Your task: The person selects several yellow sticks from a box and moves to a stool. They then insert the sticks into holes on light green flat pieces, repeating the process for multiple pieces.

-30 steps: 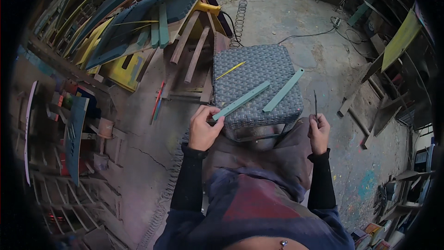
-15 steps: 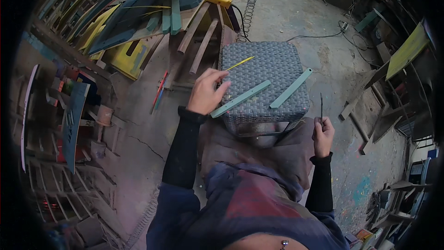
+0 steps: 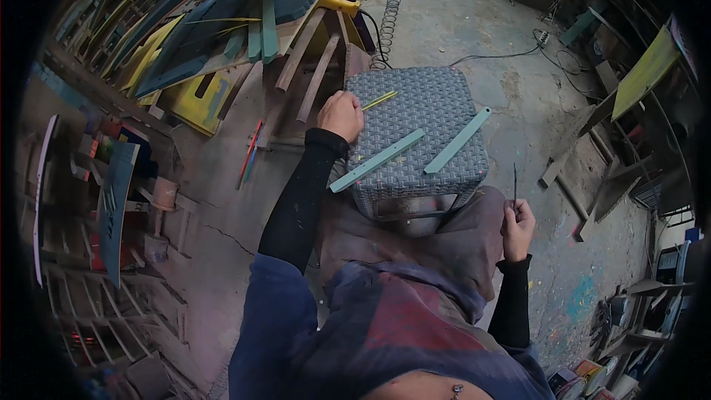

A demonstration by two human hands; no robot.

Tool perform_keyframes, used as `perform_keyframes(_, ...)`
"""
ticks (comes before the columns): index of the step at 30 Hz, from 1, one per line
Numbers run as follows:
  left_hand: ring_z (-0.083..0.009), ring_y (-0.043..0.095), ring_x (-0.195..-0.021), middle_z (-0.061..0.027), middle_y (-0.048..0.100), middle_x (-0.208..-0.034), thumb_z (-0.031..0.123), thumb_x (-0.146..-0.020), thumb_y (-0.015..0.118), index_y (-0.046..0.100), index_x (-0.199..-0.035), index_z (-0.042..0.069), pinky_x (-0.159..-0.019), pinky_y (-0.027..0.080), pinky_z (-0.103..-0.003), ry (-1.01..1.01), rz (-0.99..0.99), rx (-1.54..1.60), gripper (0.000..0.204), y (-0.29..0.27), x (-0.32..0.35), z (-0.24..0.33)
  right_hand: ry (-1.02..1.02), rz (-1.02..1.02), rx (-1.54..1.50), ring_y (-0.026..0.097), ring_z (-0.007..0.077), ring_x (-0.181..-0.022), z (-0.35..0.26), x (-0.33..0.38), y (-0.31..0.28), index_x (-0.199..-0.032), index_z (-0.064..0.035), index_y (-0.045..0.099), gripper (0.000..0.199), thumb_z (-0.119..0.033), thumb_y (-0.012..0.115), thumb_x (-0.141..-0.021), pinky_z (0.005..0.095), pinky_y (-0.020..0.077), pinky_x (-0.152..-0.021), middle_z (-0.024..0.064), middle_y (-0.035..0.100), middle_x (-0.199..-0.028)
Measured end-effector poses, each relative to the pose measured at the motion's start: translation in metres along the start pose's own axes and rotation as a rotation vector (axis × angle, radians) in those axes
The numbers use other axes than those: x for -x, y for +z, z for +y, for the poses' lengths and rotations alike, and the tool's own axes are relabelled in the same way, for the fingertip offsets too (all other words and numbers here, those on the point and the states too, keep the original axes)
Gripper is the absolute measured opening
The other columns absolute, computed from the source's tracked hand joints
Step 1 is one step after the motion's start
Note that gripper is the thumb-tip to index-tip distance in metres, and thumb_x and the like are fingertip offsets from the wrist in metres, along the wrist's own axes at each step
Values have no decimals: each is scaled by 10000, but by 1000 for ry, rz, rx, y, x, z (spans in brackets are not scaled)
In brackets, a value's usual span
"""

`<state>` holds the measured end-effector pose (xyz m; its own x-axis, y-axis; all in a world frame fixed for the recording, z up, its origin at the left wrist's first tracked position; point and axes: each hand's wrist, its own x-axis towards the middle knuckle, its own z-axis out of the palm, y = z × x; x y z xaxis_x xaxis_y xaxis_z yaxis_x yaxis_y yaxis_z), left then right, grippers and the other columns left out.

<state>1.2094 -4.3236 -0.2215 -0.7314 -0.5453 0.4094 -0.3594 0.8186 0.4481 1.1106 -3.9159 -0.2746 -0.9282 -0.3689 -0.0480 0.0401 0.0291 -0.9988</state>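
Note:
My left hand (image 3: 341, 115) reaches across the grey woven stool (image 3: 429, 178) and closes on the near end of a thin yellow stick (image 3: 379, 100) lying on its top. Two pale teal wooden strips rest on the stool: a long one (image 3: 378, 160) sticks out over the left edge, a shorter one (image 3: 458, 141) lies to its right. Beside my right knee, my right hand (image 3: 517, 222) grips a thin dark rod (image 3: 515, 181) that points upward. Dark long sleeves cover both my arms.
Blue, teal and yellow boards (image 3: 215, 37) and wooden slats are heaped at the left behind the stool. A coiled cable (image 3: 389, 18) runs over the concrete floor. Scrap wood (image 3: 578, 170) lies at the right, and cluttered shelves line both sides.
My left hand has let go of the long teal strip and moved up and forward to the yellow stick. My right hand has stayed by my knee with the rod.

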Motion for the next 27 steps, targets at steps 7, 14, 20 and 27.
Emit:
perform_keyframes(7,-56,569,-701,-8,626,-786,54,-818,685,630,-885,-12,-650,470,-212,-167,-14,753,109,-55,19,27,-10,-24,29,417,14,-530,-3,-2,6,-889,-39,560,56,-91,576,-903,184,322,-464,-60,480,-692)
perform_keyframes(14,-68,599,-733,-33,662,-826,64,-835,688,666,-936,-21,-662,481,-213,-168,-97,759,134,-65,50,36,-10,-77,62,436,20,-597,-3,-6,19,-899,-23,567,44,-64,582,-889,187,340,-523,-52,498,-722)
perform_keyframes(20,-125,645,-815,-82,671,-894,83,-927,571,629,-979,-49,-728,513,-247,-91,-81,626,154,-40,60,29,-21,-111,80,456,35,-702,0,-6,24,-910,-6,568,48,-36,585,-876,199,365,-625,-39,519,-755)
perform_keyframes(27,-149,660,-849,-118,660,-960,72,-980,465,495,-1041,5,-756,552,-272,-219,-151,1032,96,-49,62,44,-19,-95,64,460,37,-709,3,-3,19,-900,-7,563,37,-30,580,-877,200,372,-638,-40,514,-762)
